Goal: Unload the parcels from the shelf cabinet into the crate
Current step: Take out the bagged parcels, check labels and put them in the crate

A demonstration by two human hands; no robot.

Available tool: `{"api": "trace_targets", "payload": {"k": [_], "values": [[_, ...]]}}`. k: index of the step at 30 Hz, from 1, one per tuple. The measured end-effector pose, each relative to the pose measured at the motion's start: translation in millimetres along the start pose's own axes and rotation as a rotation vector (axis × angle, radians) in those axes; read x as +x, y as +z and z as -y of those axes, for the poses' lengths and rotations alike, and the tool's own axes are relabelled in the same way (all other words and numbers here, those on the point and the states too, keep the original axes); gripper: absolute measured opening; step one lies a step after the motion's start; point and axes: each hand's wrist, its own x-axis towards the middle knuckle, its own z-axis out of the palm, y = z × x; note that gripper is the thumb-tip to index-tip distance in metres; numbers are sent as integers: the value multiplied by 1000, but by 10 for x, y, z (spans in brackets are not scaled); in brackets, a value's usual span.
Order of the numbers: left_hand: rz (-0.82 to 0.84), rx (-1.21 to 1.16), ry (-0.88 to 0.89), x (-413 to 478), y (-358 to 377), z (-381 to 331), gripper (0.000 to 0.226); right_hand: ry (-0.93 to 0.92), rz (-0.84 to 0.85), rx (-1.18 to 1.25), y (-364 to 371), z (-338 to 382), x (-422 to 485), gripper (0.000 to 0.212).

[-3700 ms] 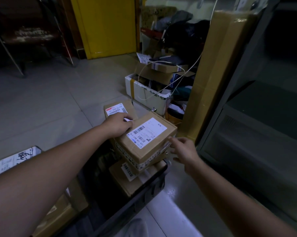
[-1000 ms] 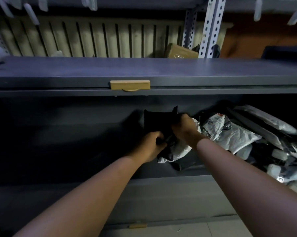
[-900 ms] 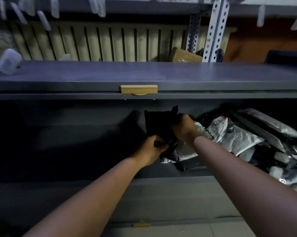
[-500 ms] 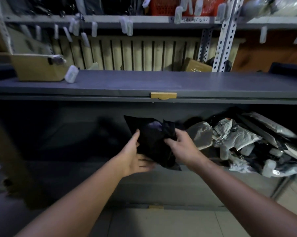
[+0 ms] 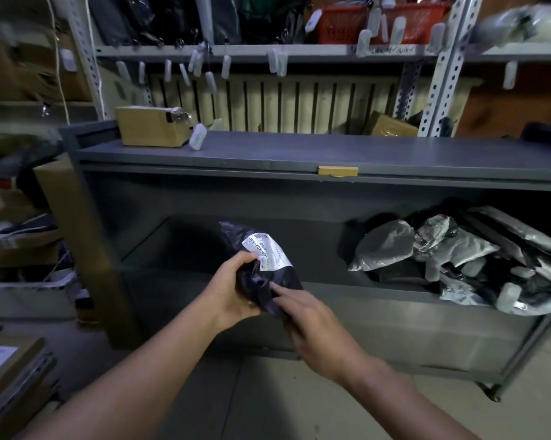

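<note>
Dimly, black parcel [image 5: 263,260] gripped by left hand [image 5: 233,290] and right hand [image 5: 315,331], lower end hidden behind fingers [image 5: 287,289].

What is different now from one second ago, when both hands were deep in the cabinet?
The black parcel has come out of the cabinet toward the person and turned, so its white label faces up. The left hand grips it; the right hand touches its lower end. The grey parcel pile stayed on the right side of the compartment.
</note>
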Motion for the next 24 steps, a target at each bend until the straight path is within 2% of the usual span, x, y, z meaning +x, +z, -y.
{"api": "trace_targets", "payload": {"k": [3,6,8,9,12,14,16,18,21,24], "values": [[12,25,24,-93,-89,89,46,-83,18,-96,102,118,-67,42],[-62,21,32,-116,-208,206,44,-64,111,-116,219,193,-110,56],[-117,-13,49,-87,-318,254,41,-3,115,27,195,253,-110,62],[-137,-24,60,-79,-358,261,41,35,57,125,170,279,-94,60],[-152,-43,97,-84,-394,214,35,226,-273,311,138,210,19,32],[-135,-78,159,-95,-384,127,32,416,-376,416,120,126,131,14],[-102,-103,205,-84,-380,40,43,633,-321,617,85,93,210,25],[-49,-129,211,-82,-384,3,52,781,-230,931,47,90,265,37],[-29,-81,195,-67,-415,-12,51,808,-119,1281,-14,144,281,23],[-44,-12,174,-66,-438,-29,37,795,-147,1333,-7,150,300,23]]}}
